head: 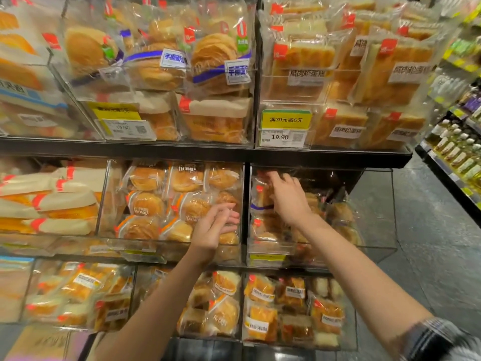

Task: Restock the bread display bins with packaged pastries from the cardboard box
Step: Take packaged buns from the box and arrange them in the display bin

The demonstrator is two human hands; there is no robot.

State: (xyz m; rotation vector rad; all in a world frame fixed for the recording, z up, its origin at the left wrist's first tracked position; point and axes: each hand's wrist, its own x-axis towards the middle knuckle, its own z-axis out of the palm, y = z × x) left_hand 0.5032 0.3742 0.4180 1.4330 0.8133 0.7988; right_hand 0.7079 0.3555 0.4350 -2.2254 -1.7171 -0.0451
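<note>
Two bare forearms reach up from the bottom edge. Left hand (212, 227) hovers with relaxed, straight fingers, holding nothing, in front of the middle clear bin (109, 199) of round bun packs. Right hand (287, 196) reaches into the half-filled right bin (377, 246), fingers spread on a packaged pastry (261, 198) at its left side. Three shelf tiers visible; two yellow price tags (285, 120) up top. Cardboard box corner (36, 342) sits lower left.

Dark shelving unit (197, 149) in stacked tiers, black divider post (257, 74) between sections. Grey speckled floor (429, 243) at right. Adjacent aisle shelf (453, 157) stocked with bottles. Yellow price tags (285, 120) on shelf fronts
</note>
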